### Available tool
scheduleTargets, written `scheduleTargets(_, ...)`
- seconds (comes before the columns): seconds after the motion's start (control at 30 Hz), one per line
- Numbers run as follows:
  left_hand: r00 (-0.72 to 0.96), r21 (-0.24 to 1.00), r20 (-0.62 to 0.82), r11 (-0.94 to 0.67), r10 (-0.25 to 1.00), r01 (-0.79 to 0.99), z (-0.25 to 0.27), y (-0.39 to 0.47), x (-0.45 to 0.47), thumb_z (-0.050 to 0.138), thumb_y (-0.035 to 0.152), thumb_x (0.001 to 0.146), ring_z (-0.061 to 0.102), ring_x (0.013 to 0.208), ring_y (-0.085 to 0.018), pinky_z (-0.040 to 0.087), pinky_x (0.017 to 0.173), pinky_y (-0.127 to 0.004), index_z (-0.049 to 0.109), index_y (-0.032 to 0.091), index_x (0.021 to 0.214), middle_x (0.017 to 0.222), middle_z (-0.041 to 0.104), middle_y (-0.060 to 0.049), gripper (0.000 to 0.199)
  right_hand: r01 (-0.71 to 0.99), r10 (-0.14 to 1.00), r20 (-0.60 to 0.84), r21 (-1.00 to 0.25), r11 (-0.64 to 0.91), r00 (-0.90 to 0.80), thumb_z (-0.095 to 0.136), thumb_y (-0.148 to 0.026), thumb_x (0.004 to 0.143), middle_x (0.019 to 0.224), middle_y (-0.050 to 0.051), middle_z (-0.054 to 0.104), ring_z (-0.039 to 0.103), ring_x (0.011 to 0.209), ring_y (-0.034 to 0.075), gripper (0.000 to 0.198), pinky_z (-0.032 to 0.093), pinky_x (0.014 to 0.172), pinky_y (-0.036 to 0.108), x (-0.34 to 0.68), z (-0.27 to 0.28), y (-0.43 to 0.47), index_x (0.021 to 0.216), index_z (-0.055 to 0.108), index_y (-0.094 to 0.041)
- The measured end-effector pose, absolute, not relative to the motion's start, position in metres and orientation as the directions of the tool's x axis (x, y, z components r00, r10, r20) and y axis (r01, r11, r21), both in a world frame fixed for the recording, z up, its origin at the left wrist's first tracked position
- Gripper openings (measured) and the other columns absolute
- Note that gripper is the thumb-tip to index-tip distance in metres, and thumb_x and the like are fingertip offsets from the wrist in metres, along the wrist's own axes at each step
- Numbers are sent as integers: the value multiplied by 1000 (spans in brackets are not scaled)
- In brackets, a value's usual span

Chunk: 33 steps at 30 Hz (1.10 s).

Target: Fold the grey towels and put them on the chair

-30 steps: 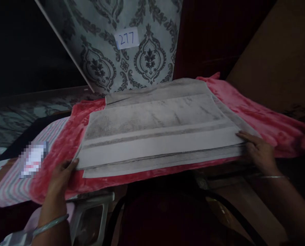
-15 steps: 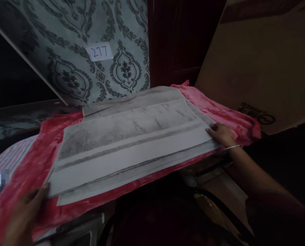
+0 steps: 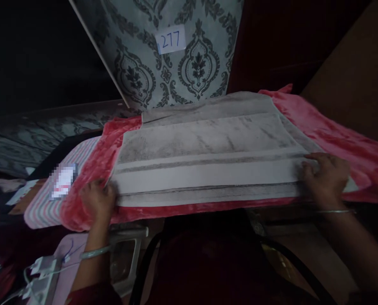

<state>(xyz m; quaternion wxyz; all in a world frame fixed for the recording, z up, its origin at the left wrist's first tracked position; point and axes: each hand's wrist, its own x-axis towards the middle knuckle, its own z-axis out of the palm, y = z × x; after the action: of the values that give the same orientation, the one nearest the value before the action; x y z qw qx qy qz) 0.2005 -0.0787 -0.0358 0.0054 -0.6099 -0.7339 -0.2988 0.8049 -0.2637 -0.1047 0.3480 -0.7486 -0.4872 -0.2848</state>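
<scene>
A grey towel [image 3: 204,137] with pale and dark bands lies spread in layers over a red-pink plush blanket [image 3: 331,123]. At its near left corner, my left hand [image 3: 98,197] is closed on the edge, thumb and fingers pinched together. My right hand [image 3: 328,176] rests at the near right corner, index finger and thumb apart over the towel; motion blurs it somewhat. The towel looks fairly flat, with a crease along its far edge and a dark line near its front edge.
A striped cloth [image 3: 42,207] with a pixelated item on it sticks out at left. A power strip [image 3: 42,277] with cables is lower left. Patterned wall [image 3: 182,76] bears a paper marked 277 [image 3: 171,39]. A cardboard box [image 3: 357,72] stands at right.
My view has turned left and downward. Both hands still sit at the towel's near corners, and the right finger and thumb have spread apart. The towel's front now lies flatter.
</scene>
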Motion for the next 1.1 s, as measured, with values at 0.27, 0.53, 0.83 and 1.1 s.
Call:
scheduleTargets(0.27,685,183,457,-814,567,552,-66,-129,334,60,31,93,58,120,-28,48,103,-49,65,21,117,123,67,-13,27,811,744,667,-420,408,-29,58,-32,96,110,9,71,65,103,26,15,53,90,47,620,-85,-215,100,71,-25)
scheduleTargets(0.53,715,107,438,-821,545,561,-87,-122,338,56,22,95,60,117,-29,53,97,-49,67,19,116,117,69,-14,24,748,755,647,-446,492,-110,59,-27,96,118,9,69,63,110,26,21,54,94,48,623,-106,-210,116,69,-26)
scheduleTargets(0.83,768,-15,481,-872,422,489,-85,-117,336,45,11,97,61,92,-23,51,77,-38,70,17,105,98,71,-11,28,743,784,610,-471,476,-115,57,-27,98,119,9,69,64,113,24,22,56,96,45,643,-101,-222,116,70,-26)
scheduleTargets(1.1,780,78,397,-865,483,496,-71,-114,329,48,24,99,56,93,-23,49,79,-38,68,17,106,103,65,-11,22,747,759,639,-442,497,-126,58,-26,97,114,8,71,65,107,24,19,57,93,45,644,-101,-217,112,71,-25)
